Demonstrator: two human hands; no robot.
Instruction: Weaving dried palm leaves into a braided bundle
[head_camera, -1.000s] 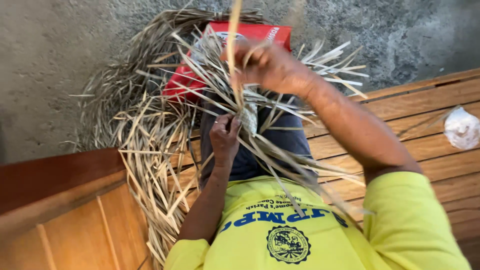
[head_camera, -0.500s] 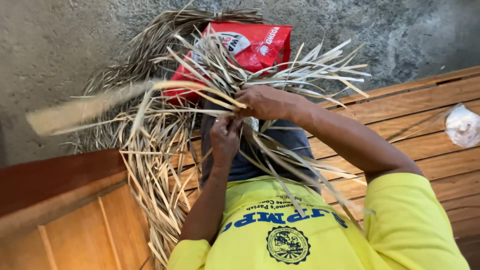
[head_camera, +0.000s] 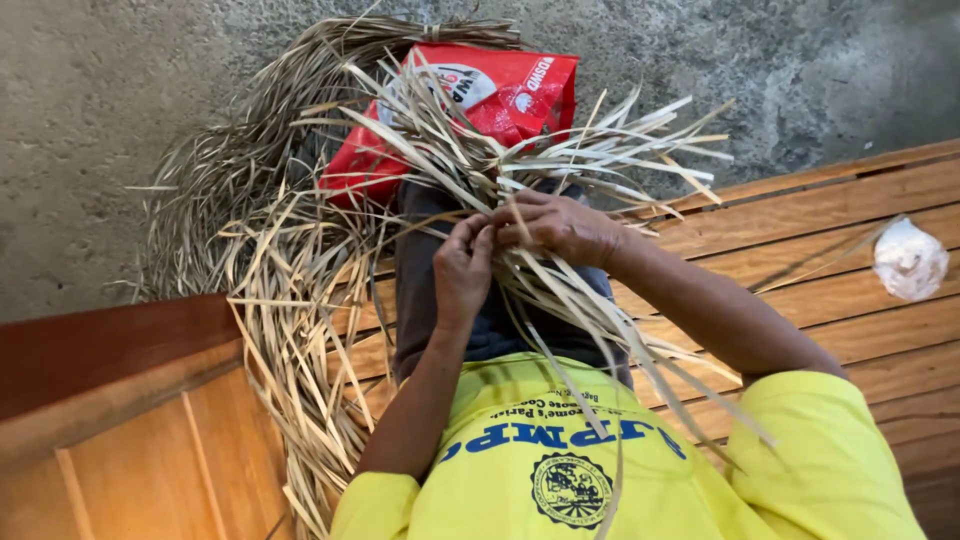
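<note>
Your two hands meet at the middle of the view, over your lap, with the woven bundle of dried palm-leaf strips (head_camera: 560, 300) lying right between and under them. Your left hand (head_camera: 462, 268) is pinched shut on the strips at the point where they cross, thumb and fingers pressed together on the weave. Your right hand (head_camera: 560, 228) sits just beside it, touching it, its grip closed around a few strips on the right side of that same crossing. From the grip the loose ends fan out far and to the right, over the red plastic bag (head_camera: 500, 95) on the concrete floor (head_camera: 90, 110), while other strips trail near, down across your yellow shirt (head_camera: 560, 460). A larger heap of loose strips (head_camera: 290, 290) spills to the left of your left forearm, over the edge of the wooden bench (head_camera: 830, 230). A crumpled white plastic bag (head_camera: 908, 260) lies on the bench well apart on the right. Compared with a second ago, your right hand has come down: then it was raised far above the left, pulling one long strip upward; half a second ago that strip swept out to the left, and now it is drawn in and both hands are tight together on the weave.
</note>
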